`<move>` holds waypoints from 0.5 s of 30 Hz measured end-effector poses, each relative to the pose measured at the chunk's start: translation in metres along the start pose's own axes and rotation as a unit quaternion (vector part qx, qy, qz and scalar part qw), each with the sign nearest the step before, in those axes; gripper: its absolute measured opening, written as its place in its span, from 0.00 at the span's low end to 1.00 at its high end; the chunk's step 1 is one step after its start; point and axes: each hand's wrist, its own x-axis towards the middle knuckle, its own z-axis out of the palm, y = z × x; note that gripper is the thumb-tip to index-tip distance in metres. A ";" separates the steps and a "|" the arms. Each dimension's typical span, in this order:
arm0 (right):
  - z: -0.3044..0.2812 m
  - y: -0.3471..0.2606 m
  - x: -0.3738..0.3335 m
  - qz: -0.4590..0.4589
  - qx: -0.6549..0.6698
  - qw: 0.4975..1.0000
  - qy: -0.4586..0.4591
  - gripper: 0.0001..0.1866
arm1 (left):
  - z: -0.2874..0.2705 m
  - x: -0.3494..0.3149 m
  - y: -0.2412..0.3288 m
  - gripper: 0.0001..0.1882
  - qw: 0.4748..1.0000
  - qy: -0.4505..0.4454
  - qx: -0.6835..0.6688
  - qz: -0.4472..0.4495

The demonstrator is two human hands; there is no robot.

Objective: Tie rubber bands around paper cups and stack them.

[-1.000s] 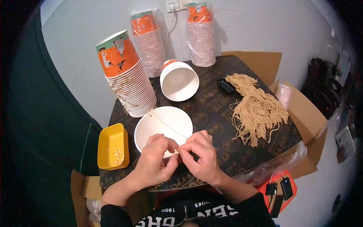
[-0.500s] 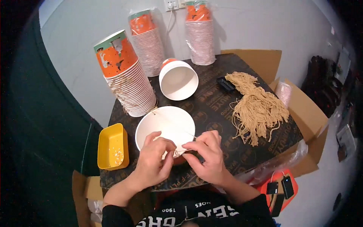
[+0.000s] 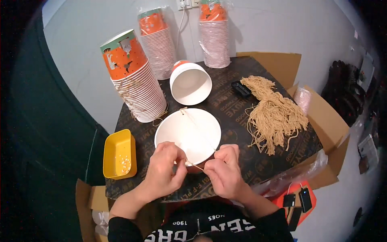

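Observation:
A white-lined paper bucket [image 3: 186,131] stands at the table's near middle, its open mouth facing me. Tan string [image 3: 197,166] runs taut between my two hands at its near rim. My left hand [image 3: 163,169] is closed in a pinch on the string close against that rim. To the right, my right hand [image 3: 226,171] has its fingers curled tightly around the string's other part. Another length crosses the bucket's mouth from a small knot [image 3: 183,111] at the far rim toward my right hand. The fingertips partly hide the string's near attachment.
A tall stack of orange-topped paper buckets [image 3: 139,86] leans at the left, bits of string around it. Two bagged stacks stand behind, near a tipped bucket [image 3: 189,86]. A yellow tray [image 3: 132,155] holds small pale bits. Tan string bundles [image 3: 278,121] lie right, beside a black object [image 3: 240,88].
My right hand has pulled the string right and its fingers have closed in. The bucket has shifted slightly right and away from me. My left hand stays at the near rim.

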 end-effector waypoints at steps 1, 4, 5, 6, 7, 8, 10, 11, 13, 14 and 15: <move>0.001 0.001 -0.002 0.004 0.020 1.000 -0.007 0.09 | 0.000 -0.001 0.000 0.10 1.000 0.000 0.001 -0.001; 0.002 0.004 -0.005 0.000 0.048 0.999 -0.017 0.09 | 0.002 -0.001 -0.006 0.10 1.000 -0.010 -0.006 -0.003; 0.003 0.004 -0.005 0.000 0.049 0.999 -0.017 0.09 | 0.002 -0.001 -0.006 0.10 1.000 -0.013 -0.006 -0.003; 0.003 0.004 -0.004 -0.003 0.050 0.998 -0.031 0.09 | 0.000 0.000 -0.006 0.10 1.000 -0.015 -0.006 -0.003; 0.003 0.004 -0.004 -0.007 0.050 0.998 -0.044 0.09 | -0.002 0.000 -0.007 0.10 1.000 -0.015 -0.005 -0.004; 0.003 0.004 -0.003 -0.008 0.051 0.998 -0.044 0.09 | -0.006 0.001 -0.008 0.11 0.999 -0.037 0.004 -0.018; 0.002 0.007 -0.001 -0.017 0.020 0.998 -0.053 0.12 | -0.012 0.006 -0.013 0.11 0.998 -0.025 0.064 0.009; -0.001 0.007 0.000 -0.019 0.020 0.998 -0.053 0.12 | -0.014 0.007 -0.011 0.12 0.994 0.031 0.106 -0.027; -0.010 0.008 0.000 0.010 -0.006 0.999 -0.041 0.16 | -0.018 0.008 -0.013 0.10 0.967 0.134 0.182 -0.117; -0.011 0.010 -0.004 0.030 0.010 0.999 0.004 0.18 | -0.022 0.004 -0.018 0.09 0.954 0.128 0.183 -0.198; -0.017 0.013 -0.003 0.021 -0.038 0.998 0.044 0.18 | -0.025 0.000 -0.022 0.10 0.935 0.121 0.182 -0.278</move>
